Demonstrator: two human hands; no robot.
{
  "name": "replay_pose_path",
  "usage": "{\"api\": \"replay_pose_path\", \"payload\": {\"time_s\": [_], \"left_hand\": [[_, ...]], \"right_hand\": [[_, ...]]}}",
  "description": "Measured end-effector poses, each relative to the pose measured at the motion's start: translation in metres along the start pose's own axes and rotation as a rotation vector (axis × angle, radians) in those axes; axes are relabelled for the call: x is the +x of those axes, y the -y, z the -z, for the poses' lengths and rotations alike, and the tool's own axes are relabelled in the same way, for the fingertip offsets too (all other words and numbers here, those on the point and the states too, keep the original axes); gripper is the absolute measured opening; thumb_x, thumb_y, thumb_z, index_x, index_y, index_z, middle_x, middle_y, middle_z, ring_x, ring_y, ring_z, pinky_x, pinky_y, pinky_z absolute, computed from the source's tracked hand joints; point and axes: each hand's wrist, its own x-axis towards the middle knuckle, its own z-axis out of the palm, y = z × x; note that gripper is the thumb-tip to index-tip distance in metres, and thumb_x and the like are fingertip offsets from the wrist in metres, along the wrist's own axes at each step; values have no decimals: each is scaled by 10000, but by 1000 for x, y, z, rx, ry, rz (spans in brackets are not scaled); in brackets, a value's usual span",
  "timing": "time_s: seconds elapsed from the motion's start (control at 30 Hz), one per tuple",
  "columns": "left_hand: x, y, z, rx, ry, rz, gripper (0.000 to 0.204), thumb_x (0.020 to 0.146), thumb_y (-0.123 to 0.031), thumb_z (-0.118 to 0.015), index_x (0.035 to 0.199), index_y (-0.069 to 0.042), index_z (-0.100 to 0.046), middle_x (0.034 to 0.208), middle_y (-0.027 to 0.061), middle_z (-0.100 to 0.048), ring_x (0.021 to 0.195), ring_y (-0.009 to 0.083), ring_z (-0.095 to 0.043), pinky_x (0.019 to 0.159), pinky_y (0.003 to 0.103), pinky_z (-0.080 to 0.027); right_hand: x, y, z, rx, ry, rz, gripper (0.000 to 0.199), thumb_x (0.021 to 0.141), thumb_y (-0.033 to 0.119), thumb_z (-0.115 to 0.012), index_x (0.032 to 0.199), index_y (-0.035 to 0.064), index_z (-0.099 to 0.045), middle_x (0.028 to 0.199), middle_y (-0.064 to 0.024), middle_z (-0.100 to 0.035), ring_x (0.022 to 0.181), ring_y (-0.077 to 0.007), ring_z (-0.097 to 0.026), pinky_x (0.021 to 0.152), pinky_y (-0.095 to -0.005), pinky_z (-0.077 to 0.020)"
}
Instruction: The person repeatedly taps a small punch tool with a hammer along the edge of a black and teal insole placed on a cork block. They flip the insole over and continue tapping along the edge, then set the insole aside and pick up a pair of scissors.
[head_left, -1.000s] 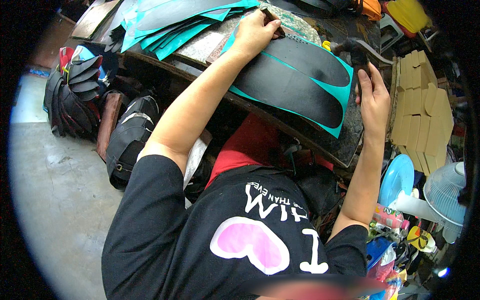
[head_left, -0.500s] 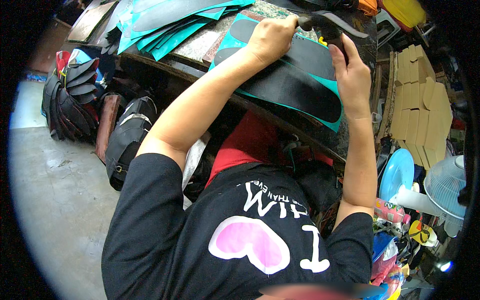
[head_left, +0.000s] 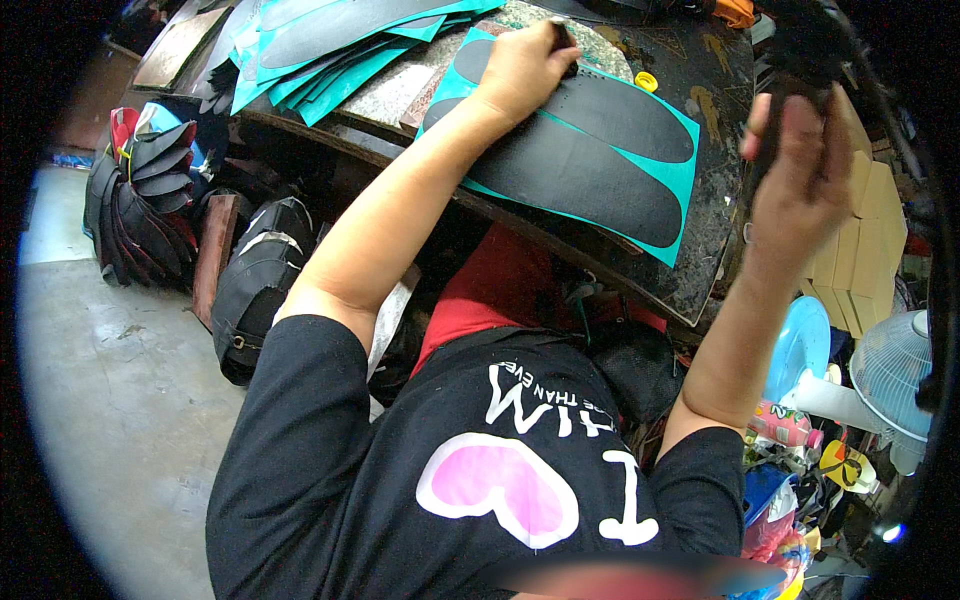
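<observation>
My left hand (head_left: 522,75) is closed around a short dark punch (head_left: 564,38), standing over the far edge of a black sole-shaped piece (head_left: 635,122). Small holes run along that edge. A second black sole shape (head_left: 590,180) lies nearer me, both on a teal backing sheet (head_left: 682,222). Off to the right, my right hand (head_left: 803,195) is raised beyond the table edge, gripping a dark hammer (head_left: 812,60) smeared by motion. What lies under my left fingers is hidden.
Teal sheets with black shapes (head_left: 335,75) are stacked at the far left of the dark table (head_left: 700,290). A yellow ring (head_left: 646,82) lies near the sole. Cardboard boxes (head_left: 880,220) and a fan (head_left: 888,370) stand right; a bundle of black pieces (head_left: 140,210) stands left.
My right hand has swung the hammer away from the punch, up and to the right, uncovering the sole's right end and the yellow ring. My left hand has shifted slightly left with the punch.
</observation>
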Motion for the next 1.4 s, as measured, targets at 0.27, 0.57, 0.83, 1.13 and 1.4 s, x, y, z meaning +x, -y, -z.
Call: {"api": "replay_pose_path", "payload": {"time_s": [0.27,0.57,0.83,1.13,1.4], "left_hand": [[2,3,-1,-344,-185,356,181,876,-192,-652,884,-11,-660,797,166,-703,695,285,-706,672,386,-558],[0,21,-9,-53,-155,304,251,813,-259,-691,848,-11,-688,798,159,-711,772,315,-701,748,391,-547],[0,7,0,55,-17,76,183,832,-215,-688,882,-42,-655,762,170,-685,763,358,-684,712,431,-545],[5,17,-4,-405,-66,533,132,906,-135,-631,954,-12,-629,786,149,-704,747,202,-700,671,357,-541],[22,3,19,-821,-389,420,156,978,-139,-570,973,12,-608,867,91,-682,764,166,-686,684,285,-572]], "right_hand": [[-43,-82,-13,-520,289,-192,413,957,431,-565,1244,140,-622,949,-203,-694,911,-403,-661,734,-432,-520],[-37,-72,-2,-305,221,-398,512,937,447,-622,1249,41,-627,778,-114,-683,693,-157,-632,688,-297,-500],[-8,-18,2,157,68,-120,356,954,228,-651,1259,47,-620,750,-11,-624,618,-51,-526,553,-206,-419],[-48,-71,-3,-426,253,-339,440,927,401,-636,1231,82,-633,1022,-188,-698,916,-305,-702,779,-384,-518],[-100,-115,73,-817,161,-505,413,866,345,-710,1265,260,-651,1034,-53,-701,931,-203,-673,823,-335,-506]]}}
